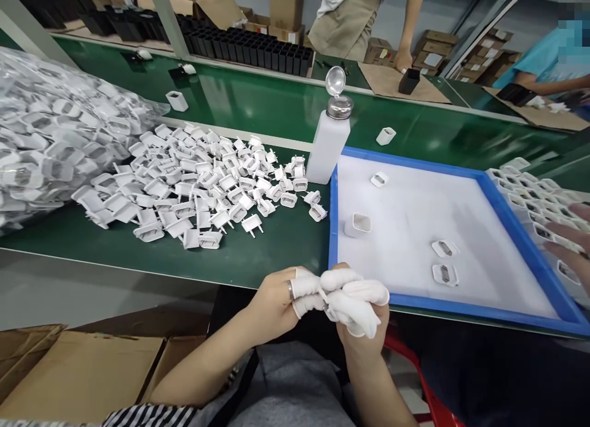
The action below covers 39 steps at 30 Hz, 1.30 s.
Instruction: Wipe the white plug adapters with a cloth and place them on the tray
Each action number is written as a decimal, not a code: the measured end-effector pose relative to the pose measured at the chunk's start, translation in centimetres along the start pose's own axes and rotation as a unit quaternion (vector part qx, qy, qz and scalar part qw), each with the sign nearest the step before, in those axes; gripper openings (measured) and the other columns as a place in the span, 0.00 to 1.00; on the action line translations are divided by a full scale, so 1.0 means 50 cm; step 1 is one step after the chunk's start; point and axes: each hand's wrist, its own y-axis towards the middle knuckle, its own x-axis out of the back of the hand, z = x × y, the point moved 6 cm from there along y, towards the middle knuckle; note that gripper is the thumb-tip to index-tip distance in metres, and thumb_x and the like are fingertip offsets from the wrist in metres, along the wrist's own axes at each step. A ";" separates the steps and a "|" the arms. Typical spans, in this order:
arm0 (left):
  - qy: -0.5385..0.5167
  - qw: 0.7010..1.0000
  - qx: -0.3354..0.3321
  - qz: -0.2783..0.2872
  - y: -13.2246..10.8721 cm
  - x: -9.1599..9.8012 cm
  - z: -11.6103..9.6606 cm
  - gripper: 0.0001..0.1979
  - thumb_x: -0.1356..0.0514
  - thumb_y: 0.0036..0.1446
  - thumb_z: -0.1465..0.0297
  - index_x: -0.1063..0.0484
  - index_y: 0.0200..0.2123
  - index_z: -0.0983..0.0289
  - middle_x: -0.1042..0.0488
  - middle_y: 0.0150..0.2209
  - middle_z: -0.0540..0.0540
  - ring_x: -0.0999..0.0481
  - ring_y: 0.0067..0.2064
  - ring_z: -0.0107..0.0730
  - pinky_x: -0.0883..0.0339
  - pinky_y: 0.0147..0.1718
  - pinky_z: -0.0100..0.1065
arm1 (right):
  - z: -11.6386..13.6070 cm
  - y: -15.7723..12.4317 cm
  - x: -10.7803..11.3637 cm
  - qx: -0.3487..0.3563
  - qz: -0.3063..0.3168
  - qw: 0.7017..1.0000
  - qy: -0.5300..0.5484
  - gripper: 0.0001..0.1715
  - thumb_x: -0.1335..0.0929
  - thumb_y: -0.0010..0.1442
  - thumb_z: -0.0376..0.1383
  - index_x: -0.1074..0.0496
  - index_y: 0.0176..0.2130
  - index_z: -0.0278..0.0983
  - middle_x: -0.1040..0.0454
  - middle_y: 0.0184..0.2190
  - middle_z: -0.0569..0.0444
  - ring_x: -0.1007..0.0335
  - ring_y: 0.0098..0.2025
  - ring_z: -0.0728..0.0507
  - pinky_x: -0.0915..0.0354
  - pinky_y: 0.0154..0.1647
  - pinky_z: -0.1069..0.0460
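Observation:
My left hand [276, 298], with white finger cots on its fingertips, pinches a small white plug piece [323, 297]; mostly a pin of it shows between the hands. Closed against it, my right hand [364, 298] also wears white finger cots and grips a bunched white cloth [357, 313]. Both hands meet just in front of the blue-rimmed tray [332, 230]. On the tray's white floor lie a hollow white housing [358, 224] and several plug faces [445, 274]. Left of it spreads a heap of white two-pin plug pieces [203, 187].
A white dispenser bottle [328, 141] with its metal lid up stands at the tray's back left corner. A clear bag [55, 132] of white parts bulges at left. Another person's hand [574, 242] reaches over rows of housings [539, 199]. Black boxes [249, 46] line the far shelf.

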 end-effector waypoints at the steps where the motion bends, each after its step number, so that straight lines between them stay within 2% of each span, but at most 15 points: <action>1: 0.055 0.998 -0.034 0.000 0.002 0.005 -0.009 0.07 0.49 0.53 0.76 0.31 0.31 0.65 0.28 0.25 0.54 0.29 0.29 0.28 0.34 0.28 0.27 | -0.027 -0.012 -0.043 -0.001 0.001 1.000 0.010 0.10 0.32 0.46 0.45 0.31 0.22 0.42 0.26 0.32 0.54 0.34 0.44 0.36 0.34 0.33 0.45; 4: 0.221 0.966 -0.127 0.031 0.011 0.010 -0.036 0.11 0.52 0.53 0.79 0.31 0.32 0.69 0.27 0.26 0.58 0.28 0.32 0.33 0.32 0.28 0.30 | -0.088 -0.025 -0.100 -0.008 -0.008 0.998 0.069 0.10 0.31 0.46 0.43 0.33 0.26 0.41 0.29 0.37 0.53 0.32 0.41 0.40 0.34 0.35 0.46; 7: 0.306 0.922 -0.223 0.083 0.018 0.000 -0.062 0.13 0.54 0.52 0.82 0.30 0.27 0.73 0.28 0.23 0.60 0.27 0.31 0.37 0.31 0.27 0.32 | -0.112 -0.020 -0.088 -0.024 -0.004 0.989 0.148 0.06 0.31 0.48 0.37 0.34 0.28 0.40 0.30 0.33 0.55 0.35 0.45 0.43 0.36 0.42 0.48; 10: 0.315 0.904 -0.279 0.074 0.020 -0.008 -0.078 0.12 0.53 0.51 0.82 0.30 0.26 0.73 0.29 0.21 0.59 0.27 0.32 0.39 0.30 0.28 0.34 | -0.113 -0.013 -0.069 -0.015 -0.026 0.982 0.188 0.04 0.31 0.48 0.34 0.33 0.27 0.39 0.30 0.29 0.58 0.35 0.45 0.45 0.38 0.44 0.50; 13: 0.255 0.944 -0.207 -0.002 0.028 -0.010 -0.065 0.05 0.47 0.51 0.78 0.30 0.30 0.70 0.28 0.24 0.57 0.28 0.33 0.35 0.30 0.30 0.32 | -0.117 -0.009 -0.064 -0.008 -0.084 0.967 0.241 0.04 0.32 0.49 0.33 0.33 0.28 0.40 0.29 0.30 0.59 0.31 0.39 0.47 0.35 0.39 0.51; 14: 0.227 0.962 -0.148 -0.042 0.030 -0.008 -0.052 0.04 0.44 0.50 0.76 0.31 0.31 0.69 0.28 0.27 0.56 0.29 0.33 0.33 0.30 0.31 0.32 | -0.118 -0.009 -0.064 -0.002 -0.108 0.960 0.257 0.04 0.32 0.49 0.33 0.33 0.28 0.40 0.29 0.31 0.59 0.30 0.37 0.48 0.34 0.36 0.52; 16: 0.156 0.981 0.000 -0.115 0.026 -0.008 -0.013 0.11 0.38 0.45 0.70 0.32 0.34 0.66 0.29 0.32 0.56 0.29 0.34 0.33 0.31 0.32 0.33 | -0.119 -0.009 -0.062 0.018 -0.151 0.949 0.277 0.04 0.32 0.49 0.34 0.33 0.28 0.40 0.28 0.32 0.58 0.29 0.34 0.48 0.33 0.33 0.52; 19: -0.057 0.974 0.191 -0.107 0.010 -0.045 0.046 0.15 0.37 0.42 0.66 0.32 0.35 0.64 0.28 0.32 0.55 0.28 0.32 0.33 0.30 0.30 0.33 | -0.114 -0.013 -0.059 0.053 -0.175 0.941 0.285 0.05 0.32 0.50 0.35 0.33 0.32 0.42 0.28 0.34 0.58 0.28 0.33 0.46 0.32 0.33 0.50; 21: -0.213 0.942 0.244 -0.090 0.002 -0.072 0.064 0.12 0.37 0.43 0.68 0.31 0.34 0.64 0.27 0.30 0.53 0.27 0.30 0.31 0.30 0.29 0.31 | -0.108 -0.015 -0.055 0.084 -0.170 0.946 0.261 0.07 0.33 0.51 0.34 0.33 0.34 0.43 0.29 0.35 0.58 0.29 0.36 0.46 0.33 0.37 0.48; 23: -0.291 0.921 0.232 -0.115 0.001 -0.076 0.066 0.08 0.37 0.43 0.71 0.30 0.30 0.64 0.26 0.28 0.53 0.26 0.31 0.32 0.30 0.31 0.31 | -0.100 -0.016 -0.048 0.129 -0.164 0.956 0.206 0.09 0.32 0.50 0.32 0.33 0.34 0.43 0.29 0.34 0.58 0.30 0.38 0.47 0.35 0.40 0.48; 26: -0.299 0.928 0.177 -0.134 0.005 -0.063 0.059 0.03 0.39 0.44 0.76 0.29 0.25 0.64 0.25 0.27 0.52 0.26 0.31 0.31 0.31 0.31 0.29 | -0.095 -0.009 -0.031 0.163 -0.169 0.962 0.141 0.10 0.32 0.49 0.29 0.32 0.32 0.42 0.29 0.31 0.59 0.32 0.38 0.50 0.35 0.38 0.54; 30: -0.255 0.953 0.114 -0.115 0.010 -0.051 0.049 0.06 0.41 0.46 0.79 0.28 0.26 0.63 0.24 0.28 0.51 0.27 0.31 0.29 0.32 0.31 0.27 | -0.100 0.016 -0.009 0.117 -0.165 0.967 0.154 0.08 0.32 0.48 0.29 0.32 0.29 0.41 0.29 0.30 0.59 0.33 0.31 0.51 0.36 0.29 0.56; 33: -0.254 0.955 0.111 -0.109 0.008 -0.048 0.052 0.06 0.41 0.47 0.79 0.28 0.26 0.62 0.25 0.28 0.50 0.27 0.32 0.28 0.33 0.32 0.27 | -0.094 0.021 0.010 0.080 -0.183 0.962 0.187 0.04 0.31 0.47 0.33 0.32 0.27 0.40 0.31 0.25 0.60 0.35 0.25 0.52 0.37 0.27 0.56; 35: -0.246 0.956 0.116 -0.108 0.007 -0.047 0.055 0.06 0.41 0.47 0.78 0.28 0.26 0.62 0.25 0.27 0.50 0.27 0.32 0.27 0.33 0.31 0.26 | -0.086 0.015 0.011 0.059 -0.166 0.965 0.194 0.05 0.31 0.46 0.36 0.31 0.26 0.40 0.31 0.24 0.59 0.34 0.29 0.50 0.38 0.28 0.55; 39: -0.177 0.972 0.096 -0.122 0.009 -0.038 0.052 0.06 0.40 0.46 0.79 0.29 0.25 0.62 0.25 0.26 0.50 0.27 0.32 0.27 0.33 0.32 0.26 | -0.079 -0.012 -0.012 0.029 -0.094 0.984 0.147 0.08 0.29 0.42 0.38 0.30 0.26 0.40 0.30 0.33 0.55 0.37 0.43 0.43 0.38 0.38 0.50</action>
